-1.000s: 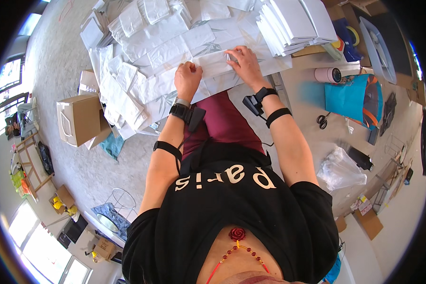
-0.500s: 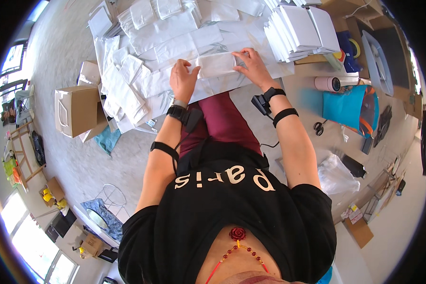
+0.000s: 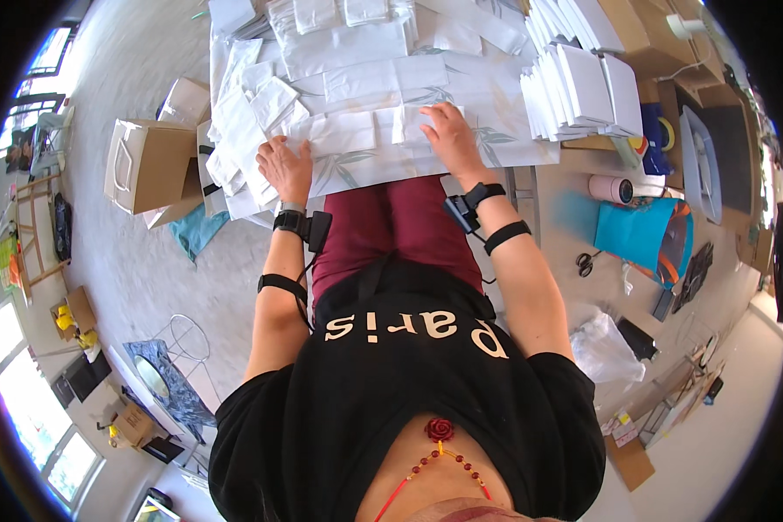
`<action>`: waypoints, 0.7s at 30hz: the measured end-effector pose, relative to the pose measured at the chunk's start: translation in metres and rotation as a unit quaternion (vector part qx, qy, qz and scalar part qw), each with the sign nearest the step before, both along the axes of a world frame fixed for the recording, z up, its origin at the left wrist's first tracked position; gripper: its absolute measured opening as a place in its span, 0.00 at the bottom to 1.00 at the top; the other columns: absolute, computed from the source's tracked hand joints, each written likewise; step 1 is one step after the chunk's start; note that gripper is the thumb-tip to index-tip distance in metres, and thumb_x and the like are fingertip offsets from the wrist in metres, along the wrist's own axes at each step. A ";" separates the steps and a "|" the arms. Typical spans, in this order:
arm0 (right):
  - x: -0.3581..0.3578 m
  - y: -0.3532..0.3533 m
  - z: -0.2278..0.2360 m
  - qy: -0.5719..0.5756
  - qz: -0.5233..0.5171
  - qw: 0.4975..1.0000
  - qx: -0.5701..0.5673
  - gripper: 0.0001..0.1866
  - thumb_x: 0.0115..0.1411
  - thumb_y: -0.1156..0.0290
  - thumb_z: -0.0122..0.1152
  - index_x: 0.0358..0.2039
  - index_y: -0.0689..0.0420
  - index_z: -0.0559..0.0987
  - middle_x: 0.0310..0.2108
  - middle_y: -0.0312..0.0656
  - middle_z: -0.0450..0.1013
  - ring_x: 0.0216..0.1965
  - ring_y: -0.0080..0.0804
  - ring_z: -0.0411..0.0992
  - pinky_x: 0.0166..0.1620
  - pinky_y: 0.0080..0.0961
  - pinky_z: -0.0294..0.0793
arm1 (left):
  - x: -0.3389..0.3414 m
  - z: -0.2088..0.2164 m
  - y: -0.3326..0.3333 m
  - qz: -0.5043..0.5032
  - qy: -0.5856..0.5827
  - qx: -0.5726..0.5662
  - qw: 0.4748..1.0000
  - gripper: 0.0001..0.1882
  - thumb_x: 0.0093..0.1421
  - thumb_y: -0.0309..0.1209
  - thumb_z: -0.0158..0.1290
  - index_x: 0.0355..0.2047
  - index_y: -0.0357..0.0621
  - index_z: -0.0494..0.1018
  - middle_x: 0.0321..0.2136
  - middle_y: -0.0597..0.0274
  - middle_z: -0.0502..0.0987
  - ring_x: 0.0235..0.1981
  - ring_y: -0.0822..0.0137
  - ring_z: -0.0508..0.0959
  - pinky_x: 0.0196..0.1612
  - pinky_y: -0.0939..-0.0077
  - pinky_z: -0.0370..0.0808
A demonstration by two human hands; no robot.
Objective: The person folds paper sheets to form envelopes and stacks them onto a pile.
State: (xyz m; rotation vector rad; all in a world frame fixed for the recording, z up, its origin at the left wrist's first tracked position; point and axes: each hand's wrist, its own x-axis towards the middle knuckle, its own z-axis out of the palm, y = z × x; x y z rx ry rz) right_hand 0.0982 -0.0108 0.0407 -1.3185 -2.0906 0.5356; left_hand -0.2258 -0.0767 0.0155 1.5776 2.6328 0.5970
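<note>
My left hand (image 3: 284, 170) is open, its fingers spread at the edge of a loose heap of flat white plastic bags (image 3: 237, 117) on the left of the table. My right hand (image 3: 455, 143) lies over a folded white bag (image 3: 411, 124) near the table's front edge. Its thumb and forefinger are apart, and part of the bag is hidden under them. Between my hands lies another flat white bag (image 3: 350, 132). Beyond it, a long white strip of bag material (image 3: 383, 80) is laid across the patterned tablecloth (image 3: 496, 109).
Stacks of white folded packets (image 3: 574, 91) stand at the table's right end. More white bags (image 3: 344, 48) lie at the far side. Cardboard boxes (image 3: 152, 165) sit on the floor at left. A pink bottle (image 3: 611, 189), a turquoise bag (image 3: 639, 235) and scissors (image 3: 587, 261) are at right.
My left hand has moved left, away from the folded bag to the heap. The right hand stays at that bag, now further over it. The whole view has shifted slightly.
</note>
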 end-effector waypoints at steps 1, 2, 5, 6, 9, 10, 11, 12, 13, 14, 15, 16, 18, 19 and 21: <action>-0.008 -0.002 -0.003 -0.006 0.003 1.000 -0.019 0.19 0.60 0.74 0.68 0.52 0.56 0.79 0.47 0.46 0.73 0.50 0.48 0.74 0.53 0.39 0.76 | -0.001 0.000 0.001 0.004 -0.010 -0.008 1.000 0.26 0.54 0.43 0.68 0.49 0.44 0.75 0.49 0.49 0.72 0.56 0.45 0.70 0.59 0.51 0.66; -0.013 -0.001 -0.008 -0.018 0.004 1.000 -0.020 0.20 0.59 0.74 0.69 0.53 0.55 0.79 0.47 0.46 0.73 0.50 0.49 0.73 0.53 0.39 0.76 | -0.001 -0.001 0.001 0.008 -0.022 -0.015 1.000 0.25 0.55 0.44 0.68 0.48 0.44 0.76 0.50 0.48 0.72 0.56 0.45 0.69 0.59 0.51 0.66; -0.017 -0.003 -0.020 -0.035 -0.001 0.999 -0.041 0.24 0.55 0.74 0.72 0.54 0.53 0.80 0.47 0.45 0.73 0.50 0.47 0.73 0.53 0.40 0.76 | -0.004 -0.006 0.004 0.014 -0.050 -0.023 0.998 0.21 0.55 0.43 0.67 0.42 0.44 0.78 0.49 0.49 0.75 0.56 0.45 0.70 0.58 0.50 0.67; -0.018 -0.002 -0.022 -0.038 0.002 0.998 -0.041 0.25 0.55 0.74 0.72 0.55 0.53 0.80 0.47 0.45 0.73 0.50 0.47 0.73 0.54 0.40 0.75 | -0.006 -0.007 0.005 0.015 -0.058 -0.025 0.998 0.20 0.55 0.43 0.67 0.41 0.44 0.79 0.48 0.50 0.76 0.55 0.45 0.70 0.58 0.50 0.67; -0.017 0.000 -0.025 -0.043 0.010 0.998 -0.040 0.26 0.55 0.74 0.72 0.55 0.51 0.80 0.48 0.45 0.72 0.50 0.47 0.73 0.54 0.40 0.75 | -0.007 -0.003 0.005 0.028 -0.076 -0.004 0.997 0.18 0.54 0.41 0.66 0.37 0.40 0.79 0.44 0.50 0.79 0.50 0.45 0.75 0.54 0.51 0.71; -0.016 0.000 -0.025 -0.041 0.014 0.998 -0.039 0.25 0.55 0.75 0.72 0.55 0.50 0.80 0.49 0.45 0.72 0.50 0.47 0.73 0.54 0.40 0.75 | -0.009 0.001 0.006 0.029 -0.137 0.012 0.990 0.17 0.54 0.39 0.66 0.37 0.40 0.79 0.44 0.49 0.79 0.48 0.46 0.76 0.52 0.52 0.73; -0.016 0.001 -0.026 -0.039 0.017 0.998 -0.037 0.25 0.55 0.75 0.72 0.55 0.50 0.80 0.49 0.45 0.72 0.51 0.47 0.73 0.54 0.40 0.75 | -0.011 0.006 0.008 0.027 -0.197 0.029 0.980 0.16 0.54 0.37 0.66 0.37 0.39 0.78 0.44 0.48 0.79 0.46 0.47 0.78 0.51 0.53 0.74; -0.015 0.002 -0.027 -0.042 0.019 0.998 -0.038 0.26 0.55 0.74 0.72 0.56 0.51 0.80 0.49 0.45 0.72 0.51 0.47 0.73 0.55 0.40 0.75 | -0.013 0.012 0.009 0.026 -0.255 0.046 0.965 0.16 0.54 0.36 0.65 0.37 0.38 0.78 0.44 0.46 0.79 0.44 0.47 0.79 0.49 0.54 0.75; -0.014 0.003 -0.027 -0.046 0.020 0.998 -0.039 0.26 0.55 0.74 0.73 0.56 0.51 0.80 0.48 0.45 0.72 0.51 0.48 0.73 0.55 0.39 0.74 | -0.011 0.017 0.010 0.021 -0.267 0.079 0.960 0.16 0.54 0.34 0.66 0.39 0.38 0.78 0.43 0.47 0.80 0.43 0.48 0.80 0.48 0.55 0.76; -0.012 0.004 -0.028 -0.050 0.020 0.998 -0.041 0.27 0.55 0.73 0.73 0.56 0.52 0.79 0.48 0.45 0.72 0.51 0.48 0.72 0.55 0.39 0.74 | -0.004 0.023 0.012 0.016 -0.278 0.111 0.954 0.17 0.54 0.33 0.66 0.40 0.37 0.77 0.42 0.47 0.80 0.42 0.49 0.81 0.47 0.57 0.77; -0.015 0.003 -0.023 -0.037 0.014 0.998 -0.040 0.28 0.54 0.72 0.74 0.56 0.54 0.78 0.49 0.46 0.72 0.51 0.48 0.72 0.56 0.40 0.74 | 0.003 0.031 0.013 0.013 -0.289 0.142 0.947 0.17 0.54 0.31 0.67 0.41 0.36 0.76 0.41 0.47 0.81 0.41 0.50 0.82 0.46 0.58 0.78; -0.019 0.002 -0.019 -0.024 0.008 0.999 -0.040 0.29 0.54 0.70 0.75 0.57 0.56 0.78 0.49 0.46 0.71 0.52 0.49 0.72 0.56 0.40 0.74 | 0.011 0.039 0.015 0.002 -0.290 0.170 0.942 0.18 0.54 0.30 0.67 0.42 0.36 0.75 0.41 0.47 0.81 0.41 0.52 0.82 0.47 0.59 0.78; -0.034 0.001 0.006 0.006 0.007 0.999 -0.039 0.31 0.54 0.64 0.76 0.56 0.60 0.76 0.48 0.47 0.72 0.50 0.46 0.72 0.55 0.38 0.74 | 0.032 0.061 0.018 -0.021 -0.292 0.229 0.928 0.20 0.54 0.27 0.68 0.45 0.36 0.73 0.40 0.49 0.81 0.43 0.54 0.83 0.49 0.61 0.78; -0.046 0.001 0.021 0.023 0.011 0.999 -0.040 0.33 0.55 0.58 0.77 0.56 0.62 0.76 0.48 0.46 0.72 0.49 0.42 0.73 0.54 0.35 0.75 | 0.042 0.072 0.019 -0.041 -0.296 0.238 0.924 0.23 0.54 0.24 0.67 0.49 0.36 0.71 0.40 0.49 0.81 0.43 0.55 0.83 0.50 0.63 0.79; -0.068 -0.001 0.062 0.087 0.010 0.990 -0.111 0.37 0.54 0.51 0.78 0.54 0.66 0.75 0.47 0.49 0.74 0.46 0.38 0.75 0.51 0.32 0.77 | 0.064 0.089 0.022 -0.083 -0.334 0.273 0.898 0.24 0.55 0.23 0.67 0.51 0.39 0.71 0.39 0.51 0.81 0.41 0.58 0.83 0.46 0.66 0.79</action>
